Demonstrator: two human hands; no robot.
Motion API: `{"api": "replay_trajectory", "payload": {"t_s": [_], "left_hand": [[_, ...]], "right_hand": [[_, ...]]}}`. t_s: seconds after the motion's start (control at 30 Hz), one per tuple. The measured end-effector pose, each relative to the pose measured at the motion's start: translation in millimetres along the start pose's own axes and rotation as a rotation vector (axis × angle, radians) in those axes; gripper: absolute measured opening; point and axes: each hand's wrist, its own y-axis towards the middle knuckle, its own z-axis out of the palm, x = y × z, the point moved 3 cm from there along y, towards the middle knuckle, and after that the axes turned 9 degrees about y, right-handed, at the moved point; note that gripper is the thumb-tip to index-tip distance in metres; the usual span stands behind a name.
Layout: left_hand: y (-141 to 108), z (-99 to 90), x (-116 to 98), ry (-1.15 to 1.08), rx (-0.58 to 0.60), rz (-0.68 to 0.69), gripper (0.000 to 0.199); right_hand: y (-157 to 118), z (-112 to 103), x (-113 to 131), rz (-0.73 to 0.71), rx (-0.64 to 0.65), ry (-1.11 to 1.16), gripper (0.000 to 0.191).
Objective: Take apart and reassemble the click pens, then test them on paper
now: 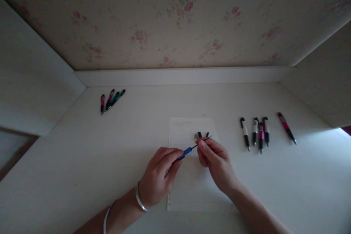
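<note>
My left hand [161, 172] is closed around a blue pen barrel [187, 151], which points up to the right. Out of the barrel's end runs a thin dark pen refill [194, 146]. Thumb and forefinger of my right hand [215, 161] pinch this refill close to its tip. Both hands are above a lined sheet of paper [181, 197] with a little writing at its top. Just beyond my right fingertips, small black pen parts [199, 134] lie on the sheet, partly hidden by the fingers.
Several pens [116, 98] lie in a bunch at the back left of the white desk [109, 161]. On the right are several white-and-black pens [245, 135] and two pink-and-black pens [286, 128]. White panels stand at both sides, and a flowered wall [164, 18] rises behind.
</note>
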Motion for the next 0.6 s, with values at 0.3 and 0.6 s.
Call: {"api": "replay_trajectory", "payload": {"t_s": [0.3, 0.6], "left_hand": [[0, 1.7, 1, -0.053, 0.041, -0.032, 0.029], [-3, 3.6, 2, -0.184, 0.125, -0.118, 0.028]], "right_hand": [[-3, 1, 11, -0.04, -0.004, -0.192, 0.037], [-3, 2, 6, 0.079, 0.08, -0.282, 0.046]]}}
